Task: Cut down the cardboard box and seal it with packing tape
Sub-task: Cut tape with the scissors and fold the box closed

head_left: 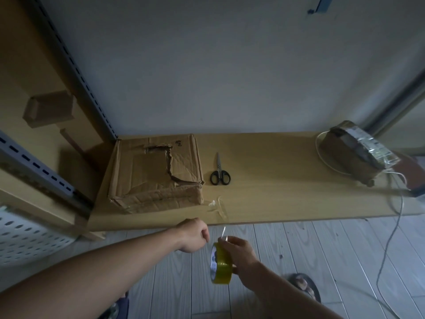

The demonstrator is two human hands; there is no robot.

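1. Cardboard box (156,173), torn on top, sits at the worktop's (276,185) left end, scissors (220,172) just beside it.
2. Right grip (243,252) curls round a yellowish tape roll (222,267), held over the floor (322,261).
3. Left grip (194,236) is curled near the roll; whether it pinches the tape end I cannot tell.

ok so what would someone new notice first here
Probably the yellowish roll of tape gripped in the right hand low in the middle, with the left hand curled just beside it. Next, the battered cardboard box with a ragged hole torn in its top, on the wooden shelf, and the black-handled scissors lying just to its right.
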